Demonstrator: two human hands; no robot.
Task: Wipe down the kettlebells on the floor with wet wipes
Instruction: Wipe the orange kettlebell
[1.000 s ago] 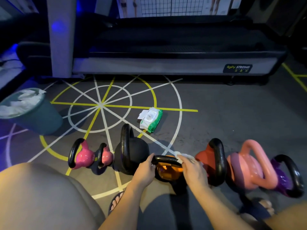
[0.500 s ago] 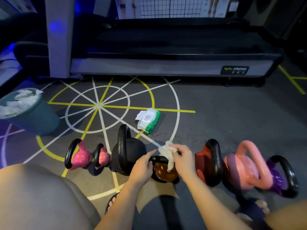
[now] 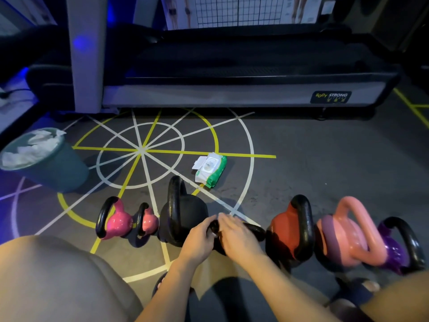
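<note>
Several kettlebells stand in a row on the floor: two pink ones (image 3: 117, 220) at the left, a big black one (image 3: 185, 214), then a red one (image 3: 285, 226), a pink one with a purple band (image 3: 343, 238) and a purple one (image 3: 394, 249). Between the black and red ones stands the orange kettlebell, its body hidden by my hands; only its black handle (image 3: 254, 230) shows. My left hand (image 3: 199, 235) grips the handle's left end. My right hand (image 3: 236, 235) lies over the handle's middle with the wet wipe under it, almost wholly hidden.
An open pack of wet wipes (image 3: 210, 169) lies on the floor beyond the row. A teal bin (image 3: 58, 170) full of used wipes stands at the left. A treadmill (image 3: 232, 94) runs across the back. My knees and sandalled feet fill the bottom edge.
My right hand lifted the wipe off the handle and bunched it, then came back down over the handle, covering it. My left hand kept its hold on the handle.
</note>
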